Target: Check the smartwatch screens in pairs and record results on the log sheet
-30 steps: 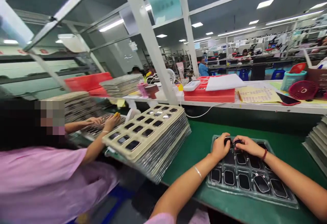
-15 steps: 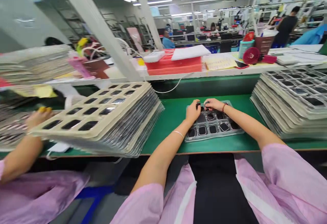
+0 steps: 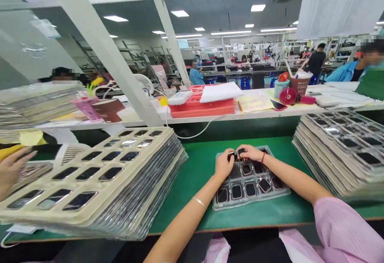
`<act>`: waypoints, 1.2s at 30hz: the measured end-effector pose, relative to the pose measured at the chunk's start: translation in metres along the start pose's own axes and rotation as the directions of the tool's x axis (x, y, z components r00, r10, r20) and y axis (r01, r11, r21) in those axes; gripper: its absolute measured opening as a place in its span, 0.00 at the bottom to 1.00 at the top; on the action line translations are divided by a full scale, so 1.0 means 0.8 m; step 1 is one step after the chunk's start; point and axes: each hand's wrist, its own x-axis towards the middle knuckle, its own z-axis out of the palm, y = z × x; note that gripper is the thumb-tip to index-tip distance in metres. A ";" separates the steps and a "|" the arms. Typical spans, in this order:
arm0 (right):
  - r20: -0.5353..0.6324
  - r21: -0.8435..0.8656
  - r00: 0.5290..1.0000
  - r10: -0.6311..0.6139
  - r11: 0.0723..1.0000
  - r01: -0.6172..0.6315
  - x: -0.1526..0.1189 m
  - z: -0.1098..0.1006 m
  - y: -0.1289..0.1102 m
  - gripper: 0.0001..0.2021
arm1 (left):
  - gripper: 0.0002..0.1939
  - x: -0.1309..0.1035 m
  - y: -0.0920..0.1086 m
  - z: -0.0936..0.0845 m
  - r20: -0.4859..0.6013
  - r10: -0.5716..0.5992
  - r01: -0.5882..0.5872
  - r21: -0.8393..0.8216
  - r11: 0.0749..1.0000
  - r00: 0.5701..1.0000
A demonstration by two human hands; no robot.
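A clear plastic tray [image 3: 255, 200] lies on the green bench top, with small black rounded-square pieces, like watch screens, in its pockets. Over the tray's far left part, my left hand [image 3: 224, 164] is closed around a small black piece [image 3: 231, 157]. Close beside it, my right hand [image 3: 252, 153] pinches another black rounded-square piece [image 3: 241, 151] between thumb and fingers. The two pieces are near each other; whether they touch is too small to tell. One piece [image 3: 264, 185] in the front row sits askew in its pocket.
Tall tray stacks flank the work: a cream-topped stack [image 3: 120, 175] at left and a clear-topped stack [image 3: 339, 155] at right. A white shelf [image 3: 258, 114] behind bears red foam [image 3: 204, 108] and cups. A co-worker's hand [image 3: 13, 171] is at far left by something yellow.
The view has tilted up, so the bench appears lower. Both my hands stay over the tray's far left part. The co-worker's hand at left has shifted toward the frame edge.
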 end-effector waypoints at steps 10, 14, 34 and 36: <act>0.166 0.340 0.982 -0.093 0.940 0.032 0.006 -0.066 -0.104 0.27 | 0.27 0.078 0.066 -0.063 0.360 -0.183 0.357 -0.510 0.783 0.915; 0.211 0.484 0.951 -0.226 0.869 0.100 -0.005 -0.069 -0.133 0.24 | 0.33 0.086 0.111 -0.089 0.446 -0.079 0.424 -0.760 0.492 0.891; 0.186 0.417 0.975 -0.120 0.908 0.032 0.002 -0.061 -0.121 0.23 | 0.25 0.095 0.101 -0.056 0.488 -0.069 0.463 -0.762 0.453 0.870; 0.168 0.426 0.979 -0.119 0.904 0.037 0.003 -0.061 -0.119 0.23 | 0.26 0.095 0.099 -0.057 0.491 -0.087 0.472 -0.752 0.460 0.867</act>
